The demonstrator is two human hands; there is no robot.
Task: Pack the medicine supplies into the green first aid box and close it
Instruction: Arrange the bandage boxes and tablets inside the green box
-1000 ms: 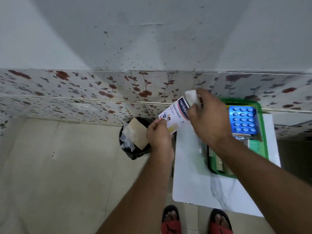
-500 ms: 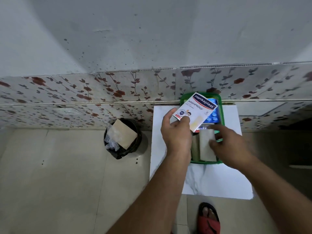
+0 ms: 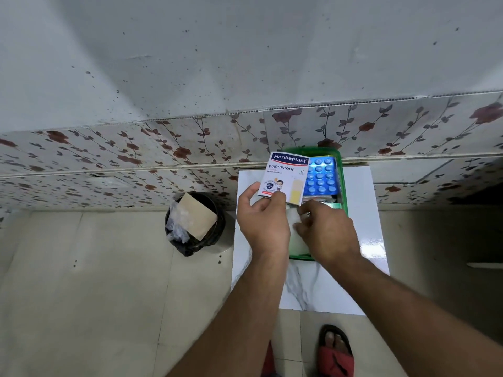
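Observation:
The green first aid box (image 3: 343, 186) lies open on a small white marble-look table (image 3: 367, 240) against the wall. A blue blister pack of pills (image 3: 321, 176) lies in its far end. My left hand (image 3: 261, 221) holds a white Hansaplast plaster pack (image 3: 285, 178) by its lower corner, tilted over the box's left side. My right hand (image 3: 326, 232) is down in the near half of the box, fingers closed on a white bandage roll (image 3: 292, 219) that is mostly hidden under both hands.
A black waste bin (image 3: 194, 223) with a cardboard piece and plastic stands on the floor left of the table. The flowered tile wall (image 3: 163, 148) runs right behind the box. My foot in a red sandal (image 3: 336, 352) shows below the table.
The plaster pack came from left of the table to over the box. My right hand went from the pack's top down into the box with the white roll.

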